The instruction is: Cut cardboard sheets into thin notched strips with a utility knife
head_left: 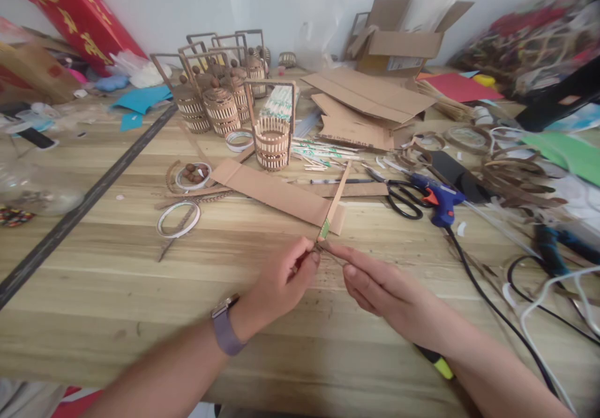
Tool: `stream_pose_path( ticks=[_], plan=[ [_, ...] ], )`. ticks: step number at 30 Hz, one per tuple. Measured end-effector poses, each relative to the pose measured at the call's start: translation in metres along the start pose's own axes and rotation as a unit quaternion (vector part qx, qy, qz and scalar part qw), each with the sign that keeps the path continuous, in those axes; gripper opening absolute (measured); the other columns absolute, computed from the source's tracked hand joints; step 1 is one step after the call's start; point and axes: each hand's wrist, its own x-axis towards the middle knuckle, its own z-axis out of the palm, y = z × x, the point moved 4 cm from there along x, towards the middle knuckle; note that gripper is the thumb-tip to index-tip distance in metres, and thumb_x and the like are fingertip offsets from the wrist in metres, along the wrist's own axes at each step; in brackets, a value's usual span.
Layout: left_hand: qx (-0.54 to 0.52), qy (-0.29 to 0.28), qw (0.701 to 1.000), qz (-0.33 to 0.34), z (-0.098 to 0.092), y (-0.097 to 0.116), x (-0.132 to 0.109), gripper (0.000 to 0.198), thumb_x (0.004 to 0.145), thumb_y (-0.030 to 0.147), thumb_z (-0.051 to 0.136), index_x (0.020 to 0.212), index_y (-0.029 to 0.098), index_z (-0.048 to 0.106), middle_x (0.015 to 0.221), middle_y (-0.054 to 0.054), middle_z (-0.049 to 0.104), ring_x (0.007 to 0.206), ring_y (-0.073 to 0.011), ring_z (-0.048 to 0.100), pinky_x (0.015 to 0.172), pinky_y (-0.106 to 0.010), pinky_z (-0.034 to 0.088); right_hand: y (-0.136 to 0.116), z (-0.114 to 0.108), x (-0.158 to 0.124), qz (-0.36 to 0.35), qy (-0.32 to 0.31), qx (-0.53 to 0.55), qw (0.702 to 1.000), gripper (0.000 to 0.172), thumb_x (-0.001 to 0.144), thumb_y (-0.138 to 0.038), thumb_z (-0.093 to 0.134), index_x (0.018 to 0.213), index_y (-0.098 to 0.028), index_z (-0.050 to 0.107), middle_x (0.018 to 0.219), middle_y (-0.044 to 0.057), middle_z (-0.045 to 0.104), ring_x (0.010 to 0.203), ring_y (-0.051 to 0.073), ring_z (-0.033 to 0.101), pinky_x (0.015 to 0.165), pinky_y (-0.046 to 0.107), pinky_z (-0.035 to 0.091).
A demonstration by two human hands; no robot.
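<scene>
My left hand [284,280], with a watch on a purple band at its wrist, pinches the near end of a narrow cardboard strip [339,193]. The strip points away from me and has a green printed patch close to my fingertips. My right hand [382,283] comes in from the right, its index fingertip touching the same end. Its thumb and curled fingers close near a thin dark strand, too small to make out. Beneath the strip's far part lies a wide flat cardboard piece [276,190].
A small slatted bucket [272,143] with a tall handle stands ahead, with several lidded ones [222,109] behind. Tape rings [178,219] lie left. Black scissors [405,199], a blue glue gun [440,198] and its cord are right. Cardboard sheets [370,96] are stacked farther back.
</scene>
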Motion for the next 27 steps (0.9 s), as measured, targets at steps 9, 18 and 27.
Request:
stream_pose_path(
  ticks=[9, 18, 27],
  plan=[
    [-0.043, -0.011, 0.999, -0.023, 0.000, -0.003, 0.000, 0.029, 0.101, 0.037, 0.039, 0.078, 0.021, 0.044, 0.066, 0.005, 0.042, 0.060, -0.0118, 0.040, 0.059, -0.025, 0.035, 0.002, 0.001, 0.002, 0.026, -0.031, 0.050, 0.998, 0.056, 0.101, -0.050, 0.033, 0.148, -0.020, 0.043, 0.057, -0.006, 0.035, 0.048, 0.012, 0.037, 0.044, 0.023, 0.037],
    [-0.062, 0.045, 0.995, -0.064, -0.005, -0.003, 0.006, 0.030, 0.099, 0.037, 0.039, 0.074, 0.021, 0.046, 0.061, 0.005, 0.044, 0.057, -0.0114, 0.043, 0.055, -0.023, 0.037, 0.011, -0.016, 0.002, 0.023, -0.002, -0.361, 0.932, 0.054, 0.100, -0.038, 0.038, 0.152, -0.022, 0.034, 0.076, 0.003, 0.072, 0.062, 0.021, 0.068, 0.055, 0.028, 0.049],
    [0.045, 0.005, 0.999, -0.004, 0.002, -0.004, -0.001, 0.026, 0.101, 0.036, 0.041, 0.085, 0.020, 0.054, 0.064, 0.005, 0.045, 0.058, -0.0118, 0.042, 0.054, -0.023, 0.033, 0.002, -0.010, 0.003, -0.154, 0.183, -0.401, 0.884, 0.030, 0.092, -0.041, 0.059, 0.114, -0.021, 0.065, 0.105, 0.012, 0.069, 0.097, 0.026, 0.067, 0.079, 0.041, 0.056]
  ],
)
